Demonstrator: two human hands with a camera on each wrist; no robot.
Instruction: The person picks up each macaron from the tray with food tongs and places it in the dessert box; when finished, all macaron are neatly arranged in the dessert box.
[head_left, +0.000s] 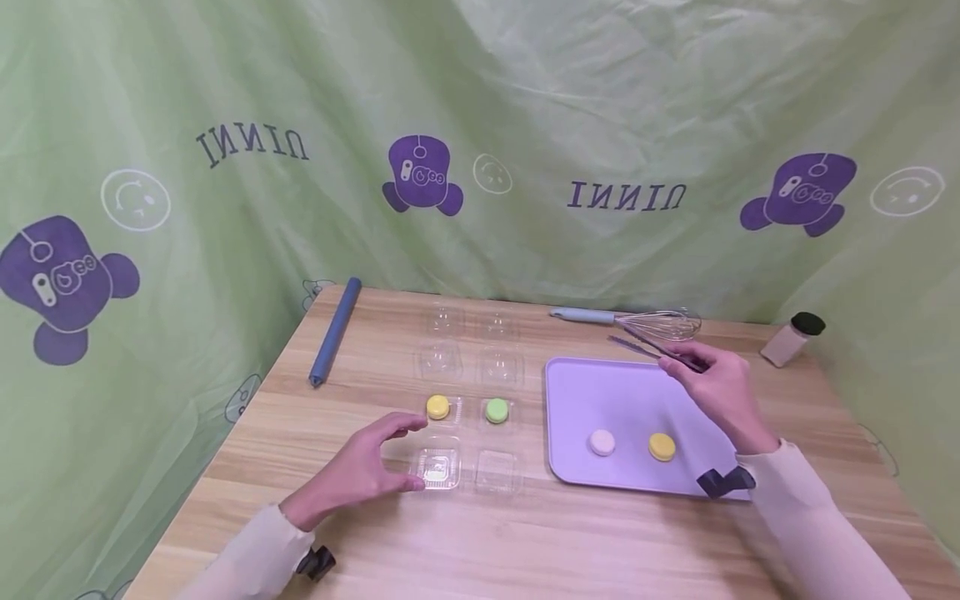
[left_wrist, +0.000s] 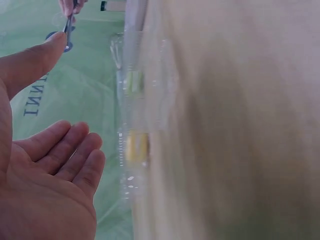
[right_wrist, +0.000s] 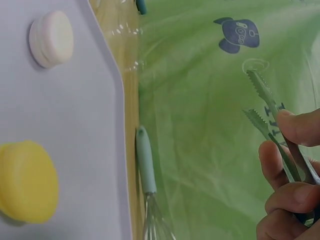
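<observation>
My right hand [head_left: 716, 387] holds a pair of dark tongs [right_wrist: 287, 135] over the back of the purple tray [head_left: 592, 392]; the serrated tips stand apart with nothing between them. A pink macaron [head_left: 602, 442] and a yellow macaron [head_left: 662, 447] lie near the tray's front. My left hand [head_left: 363, 462] has its fingers extended and thumb spread, beside the front-left clear plastic box [head_left: 438, 467]. Behind that box, another holds a yellow macaron [head_left: 438, 407]. To its right a green macaron [head_left: 497, 410] sits in a clear box. The left palm holds nothing in the left wrist view.
A blue rolling pin [head_left: 335, 333] lies at the table's left. At the back are a whisk [head_left: 622, 319] and a jar with a black lid [head_left: 792, 340]. Clear lids [head_left: 441, 358] stand behind the boxes. A green printed curtain [head_left: 480, 100] surrounds the wooden table [head_left: 465, 550].
</observation>
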